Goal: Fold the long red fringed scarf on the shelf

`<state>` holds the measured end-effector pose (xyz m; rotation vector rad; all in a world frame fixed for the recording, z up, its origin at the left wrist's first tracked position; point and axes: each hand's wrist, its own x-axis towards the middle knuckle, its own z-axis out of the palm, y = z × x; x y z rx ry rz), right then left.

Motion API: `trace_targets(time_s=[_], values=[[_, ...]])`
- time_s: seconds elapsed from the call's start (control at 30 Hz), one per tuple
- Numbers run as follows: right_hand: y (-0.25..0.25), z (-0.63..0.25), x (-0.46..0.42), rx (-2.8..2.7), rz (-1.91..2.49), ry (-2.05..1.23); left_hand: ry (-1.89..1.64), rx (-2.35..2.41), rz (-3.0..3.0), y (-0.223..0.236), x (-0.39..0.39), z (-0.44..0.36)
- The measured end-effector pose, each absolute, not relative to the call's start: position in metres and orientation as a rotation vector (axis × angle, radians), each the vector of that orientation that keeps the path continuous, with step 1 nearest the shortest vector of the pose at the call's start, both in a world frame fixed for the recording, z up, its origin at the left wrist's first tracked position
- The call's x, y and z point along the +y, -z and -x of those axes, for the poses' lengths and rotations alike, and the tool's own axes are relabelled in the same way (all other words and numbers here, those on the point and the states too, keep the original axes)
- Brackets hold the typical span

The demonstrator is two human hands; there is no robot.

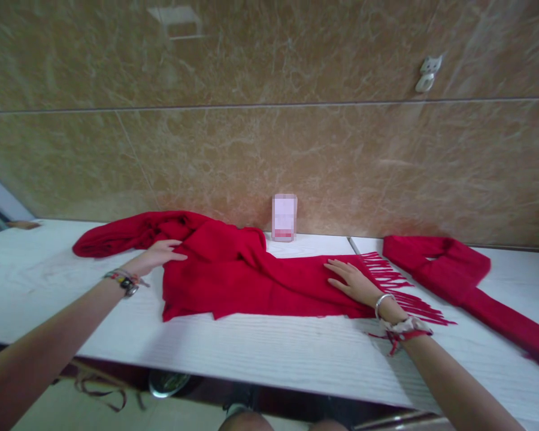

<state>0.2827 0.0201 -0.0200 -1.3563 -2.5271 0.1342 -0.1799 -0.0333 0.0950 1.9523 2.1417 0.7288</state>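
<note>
A red scarf with a fringe at its right end lies partly spread and wrinkled on the white table. Its left part is bunched into a long folded heap reaching back toward the wall. My left hand rests at the left side of the scarf, fingers stretched out over the cloth. Near the fringed end, my right hand lies flat on the scarf with its fingers spread. Both wrists wear bracelets.
Another folded red cloth trails off the right edge of the white table. A phone leans against the marbled wall, which carries a small white cat figure. Below the table edge stands a metal bowl.
</note>
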Motion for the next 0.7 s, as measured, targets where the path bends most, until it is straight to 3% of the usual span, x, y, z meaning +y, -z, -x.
trace_targets(time_s=[0.13, 0.23, 0.27, 0.37, 0.4, 0.53, 0.7], values=[[0.018, -0.282, 0.020, -2.503, 1.349, -0.155, -0.898, 2.172, -1.888, -0.132, -0.017, 0.162], [0.019, -0.283, 0.021, -2.496, 1.333, -0.158, -1.180, 1.807, -2.209, -0.145, -0.029, 0.118], [0.019, -0.283, 0.021, -2.496, 1.330, -0.157, -1.051, 1.618, -2.316, -0.146, -0.035, 0.102], [0.020, -0.284, 0.022, -2.489, 1.314, -0.145, -0.166, 1.001, -2.478, -0.144, -0.045, 0.073], [0.021, -0.284, 0.022, -2.487, 1.304, -0.139, -0.131, 0.996, -2.438, -0.143, -0.043, 0.074], [0.023, -0.285, 0.023, -2.478, 1.272, -0.114, -0.759, 1.756, -2.305, -0.121, -0.022, 0.113], [0.027, -0.285, 0.026, -2.460, 1.268, -0.114, -0.389, 1.898, -2.073, -0.060, -0.027, 0.136]])
